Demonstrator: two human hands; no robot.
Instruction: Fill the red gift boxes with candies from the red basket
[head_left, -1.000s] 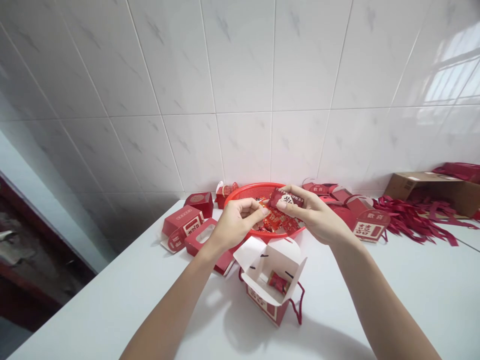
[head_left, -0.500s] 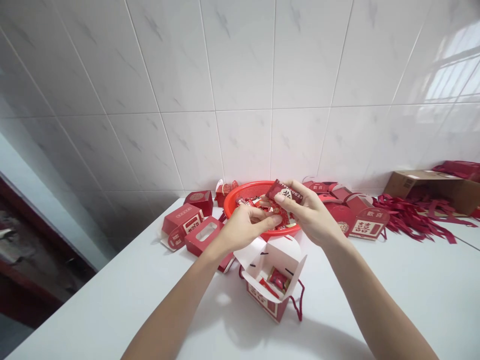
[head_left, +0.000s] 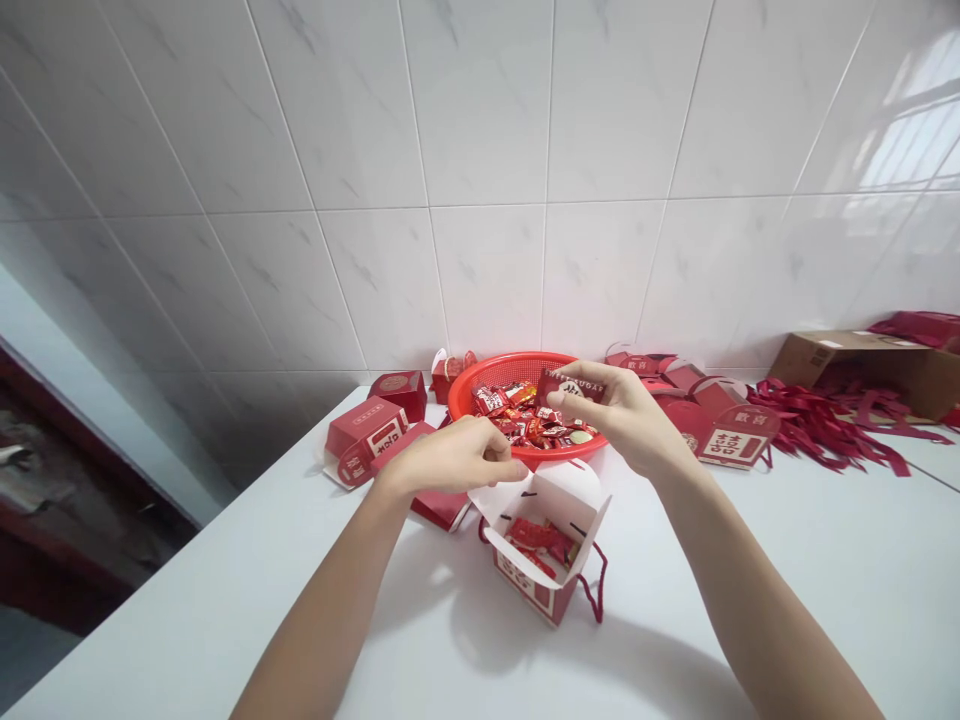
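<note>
My right hand (head_left: pixel 626 410) pinches a dark red candy packet (head_left: pixel 562 390) with pale lettering, over the right side of a red plastic basket (head_left: pixel 465 385). Wrapped candies (head_left: pixel 517 410) lie heaped inside that basket. My left hand (head_left: pixel 457 455) hovers by the raised left flap of an open gift box (head_left: pixel 536 590); its fingers are loosely curled, thumb apart, with nothing visible in them. The box stands upright on the table, white inside, red and white outside, with a dark red cord handle (head_left: pixel 598 590). Several red-wrapped candies (head_left: pixel 536 535) rest in it.
Red boxes (head_left: pixel 367 440) and a flat red carton piece (head_left: pixel 442 508) lie to the left. More red boxes (head_left: pixel 739 435) crowd the right of the basket. Beyond them are dark red ribbons (head_left: pixel 810 425) and a cardboard box (head_left: pixel 795 360). A tiled wall (head_left: pixel 480 280) bounds the white table (head_left: pixel 420 620).
My left hand has let go of a red candy, which now lies in the gift box, and has moved left and down from the packet. My right hand still holds the packet.
</note>
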